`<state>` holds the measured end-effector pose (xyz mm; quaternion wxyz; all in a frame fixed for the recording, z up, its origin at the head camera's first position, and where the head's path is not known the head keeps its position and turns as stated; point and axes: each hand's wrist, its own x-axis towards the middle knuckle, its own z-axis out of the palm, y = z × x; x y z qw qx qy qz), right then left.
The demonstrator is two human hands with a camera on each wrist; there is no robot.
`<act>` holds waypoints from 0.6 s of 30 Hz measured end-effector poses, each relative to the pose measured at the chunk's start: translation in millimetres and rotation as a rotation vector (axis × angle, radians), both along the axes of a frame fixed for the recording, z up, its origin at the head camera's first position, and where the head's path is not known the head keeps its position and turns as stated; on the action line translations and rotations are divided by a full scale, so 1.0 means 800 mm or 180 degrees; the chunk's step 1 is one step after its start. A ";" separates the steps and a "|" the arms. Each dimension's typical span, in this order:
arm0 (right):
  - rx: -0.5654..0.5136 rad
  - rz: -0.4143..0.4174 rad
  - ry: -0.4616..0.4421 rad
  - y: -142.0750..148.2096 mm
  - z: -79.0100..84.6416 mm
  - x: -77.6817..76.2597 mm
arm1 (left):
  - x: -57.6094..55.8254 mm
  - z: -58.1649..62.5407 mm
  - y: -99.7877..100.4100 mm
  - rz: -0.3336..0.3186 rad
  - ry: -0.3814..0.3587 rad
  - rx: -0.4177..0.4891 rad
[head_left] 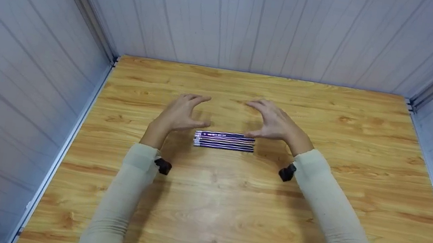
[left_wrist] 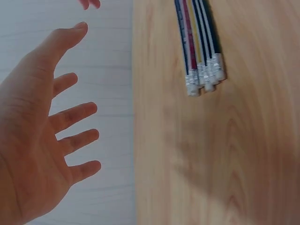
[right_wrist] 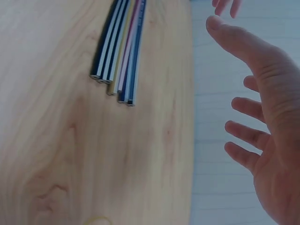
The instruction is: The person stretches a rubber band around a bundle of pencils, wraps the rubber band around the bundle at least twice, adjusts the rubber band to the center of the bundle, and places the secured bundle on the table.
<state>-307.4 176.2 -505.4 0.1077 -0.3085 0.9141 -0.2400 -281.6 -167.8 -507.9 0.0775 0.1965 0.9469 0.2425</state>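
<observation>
Several pencils (head_left: 224, 141) lie side by side in a flat row on the wooden table, mostly dark, with one yellow and one reddish. Their white erasers (left_wrist: 206, 86) and silvery ferrules point left; the flat, unsharpened ends (right_wrist: 126, 101) point right and are slightly uneven. My left hand (head_left: 180, 112) hovers near the eraser ends, thumb and fingers spread apart, holding nothing. Across from it, my right hand (head_left: 275, 123) hovers near the other ends in a mirrored pose, also holding nothing. Both wrist views show the fingers apart from the pencils.
The wood-grain table (head_left: 209, 217) is bounded by a pale panel wall (head_left: 238, 19) behind and panels on both sides. A thin yellow curved strand (right_wrist: 98, 218) shows at the bottom of the right wrist view. A small black device (head_left: 287, 172) sits at each wrist.
</observation>
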 end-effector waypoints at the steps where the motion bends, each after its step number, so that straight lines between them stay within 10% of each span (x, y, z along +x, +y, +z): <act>1: -0.0021 0.0003 -0.0058 -0.001 -0.004 0.001 | 0.000 -0.005 0.000 0.0002 -0.0044 0.0054; 18: -0.0126 0.0151 -0.0378 -0.017 -0.062 0.015 | 0.010 -0.072 0.016 0.0007 -0.0535 0.0456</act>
